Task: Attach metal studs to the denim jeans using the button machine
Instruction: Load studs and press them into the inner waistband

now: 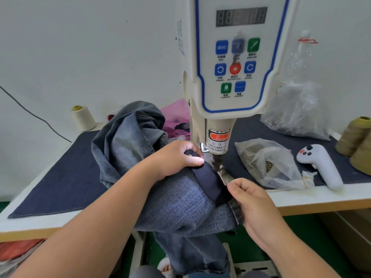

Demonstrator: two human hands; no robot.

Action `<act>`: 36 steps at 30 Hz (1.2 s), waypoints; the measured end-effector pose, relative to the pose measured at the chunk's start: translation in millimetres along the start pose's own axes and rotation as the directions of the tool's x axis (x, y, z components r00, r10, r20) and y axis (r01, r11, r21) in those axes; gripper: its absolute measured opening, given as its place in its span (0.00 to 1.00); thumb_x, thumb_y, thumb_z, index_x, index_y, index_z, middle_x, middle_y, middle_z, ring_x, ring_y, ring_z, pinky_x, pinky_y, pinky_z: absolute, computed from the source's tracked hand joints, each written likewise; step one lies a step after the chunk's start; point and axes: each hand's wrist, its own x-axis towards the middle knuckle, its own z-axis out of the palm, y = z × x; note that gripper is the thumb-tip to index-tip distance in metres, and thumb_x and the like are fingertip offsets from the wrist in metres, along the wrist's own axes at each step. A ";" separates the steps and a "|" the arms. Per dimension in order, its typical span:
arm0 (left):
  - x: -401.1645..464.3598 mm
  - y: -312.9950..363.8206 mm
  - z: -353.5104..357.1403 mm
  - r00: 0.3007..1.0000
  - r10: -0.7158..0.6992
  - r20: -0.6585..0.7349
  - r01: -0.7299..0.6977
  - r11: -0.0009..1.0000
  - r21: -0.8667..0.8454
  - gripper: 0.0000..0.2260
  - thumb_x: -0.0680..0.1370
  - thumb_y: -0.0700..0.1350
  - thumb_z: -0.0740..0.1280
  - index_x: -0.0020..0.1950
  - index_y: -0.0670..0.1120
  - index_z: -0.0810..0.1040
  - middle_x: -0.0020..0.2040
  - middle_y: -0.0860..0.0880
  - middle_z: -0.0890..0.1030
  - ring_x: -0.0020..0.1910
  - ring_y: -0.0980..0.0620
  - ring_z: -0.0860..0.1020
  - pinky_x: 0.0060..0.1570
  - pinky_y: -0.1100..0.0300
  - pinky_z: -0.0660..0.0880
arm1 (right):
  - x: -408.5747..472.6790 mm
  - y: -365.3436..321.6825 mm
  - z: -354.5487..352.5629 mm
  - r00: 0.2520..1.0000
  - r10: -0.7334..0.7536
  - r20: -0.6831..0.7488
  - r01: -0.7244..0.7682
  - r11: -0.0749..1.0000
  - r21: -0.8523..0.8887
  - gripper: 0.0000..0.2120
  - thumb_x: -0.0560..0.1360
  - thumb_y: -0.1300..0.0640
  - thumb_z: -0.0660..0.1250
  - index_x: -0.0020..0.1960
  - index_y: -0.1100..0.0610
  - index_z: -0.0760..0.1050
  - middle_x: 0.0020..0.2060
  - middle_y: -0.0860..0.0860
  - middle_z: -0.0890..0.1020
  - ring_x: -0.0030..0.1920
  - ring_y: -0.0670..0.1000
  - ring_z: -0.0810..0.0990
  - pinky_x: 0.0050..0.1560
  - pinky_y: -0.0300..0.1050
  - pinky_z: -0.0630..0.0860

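Note:
The white button machine stands over the table, its punch head just above the cloth. Blue denim jeans lie bunched under it and hang off the table's front. A dark pocket flap lies on them with a small metal stud set in its far end. My left hand grips that end of the flap, thumb beside the stud, left of the punch. My right hand pinches the jeans' hem edge below and right of the punch.
A dark denim mat covers the white table. Plastic bags of studs lie right of the machine, with a white handheld controller beyond them. Thread cones stand at far left and far right.

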 end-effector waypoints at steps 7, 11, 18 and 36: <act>-5.0 0.0 -3.5 0.999 0.040 0.014 -0.042 0.994 0.100 0.04 0.76 0.48 0.73 0.49 0.55 0.82 0.55 0.50 0.83 0.55 0.52 0.80 0.63 0.52 0.73 | -16.7 3.5 13.1 0.998 0.046 0.032 -0.051 0.984 0.170 0.06 0.73 0.54 0.69 0.37 0.52 0.80 0.40 0.59 0.83 0.42 0.57 0.80 0.48 0.55 0.75; -8.0 -1.3 -4.7 0.998 0.065 0.013 -0.066 0.989 0.132 0.03 0.76 0.50 0.73 0.47 0.57 0.81 0.53 0.45 0.83 0.53 0.47 0.80 0.59 0.52 0.73 | -16.0 2.4 15.1 0.998 0.000 -0.062 0.010 0.987 0.159 0.10 0.79 0.58 0.66 0.39 0.51 0.78 0.42 0.66 0.80 0.44 0.59 0.77 0.51 0.63 0.74; -7.5 -8.4 -2.6 0.990 0.140 -0.022 -0.137 0.984 0.113 0.05 0.76 0.46 0.73 0.43 0.57 0.81 0.45 0.51 0.82 0.39 0.63 0.75 0.41 0.72 0.68 | -1.3 -8.1 10.5 0.994 0.057 -0.094 -0.029 0.961 0.274 0.15 0.81 0.62 0.62 0.37 0.53 0.76 0.36 0.56 0.79 0.37 0.54 0.78 0.39 0.52 0.73; 2.2 -13.2 0.0 0.997 0.058 0.049 -0.051 0.989 -0.136 0.04 0.77 0.44 0.72 0.45 0.54 0.82 0.48 0.58 0.82 0.49 0.62 0.78 0.55 0.66 0.71 | -8.6 -16.0 5.5 0.999 0.027 0.022 -0.025 0.997 -0.070 0.15 0.77 0.58 0.68 0.32 0.52 0.78 0.32 0.52 0.78 0.38 0.52 0.77 0.44 0.54 0.73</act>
